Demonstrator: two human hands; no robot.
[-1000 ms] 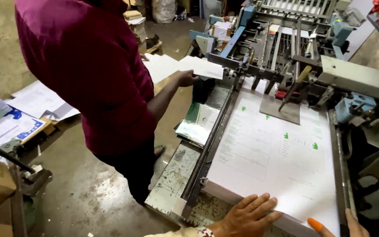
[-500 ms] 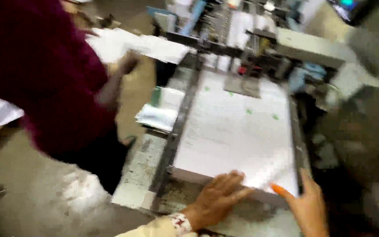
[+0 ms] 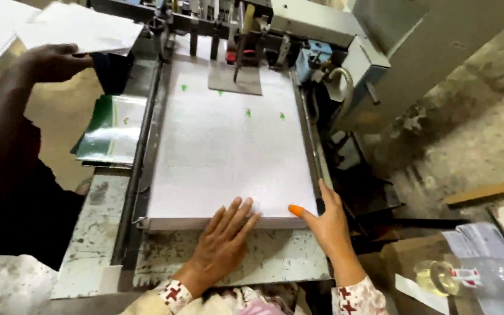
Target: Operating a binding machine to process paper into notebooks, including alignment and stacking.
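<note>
Left hand (image 3: 224, 242): flat and spread, palm down, fingers splayed; fingertips over the near edge of the paper stack, heel on the speckled metal table; grasping nothing, only pressing.
Right hand (image 3: 328, 224): open, set on edge against the stack's near right corner; orange rubber cap on the thumb (image 3: 296, 210), which rests on top of the sheets; other fingers along the right side rail; nothing clenched.
Paper stack (image 3: 231, 146): thick pile of white sheets with small green marks, lying flat on the feed bed of the machine, near edge squared against a low stop just before both hands.
Machine (image 3: 345, 35): grey metal body beyond the stack, with a grey plate resting on the pile's far end, under rods and clamps.
Metal table (image 3: 94, 221): worn, paint-flecked surface at the near end, under the left wrist.
Co-worker's hand (image 3: 51, 61): at upper left, dark sleeve below it, fingers curled under loose white sheets (image 3: 83, 29) held well apart from the stack.
Green-and-white printed sheets (image 3: 112, 128): lying on a side ledge left of the bed.
Clear bottle (image 3: 468, 277): lower right, on its side, yellowish liquid inside.
</note>
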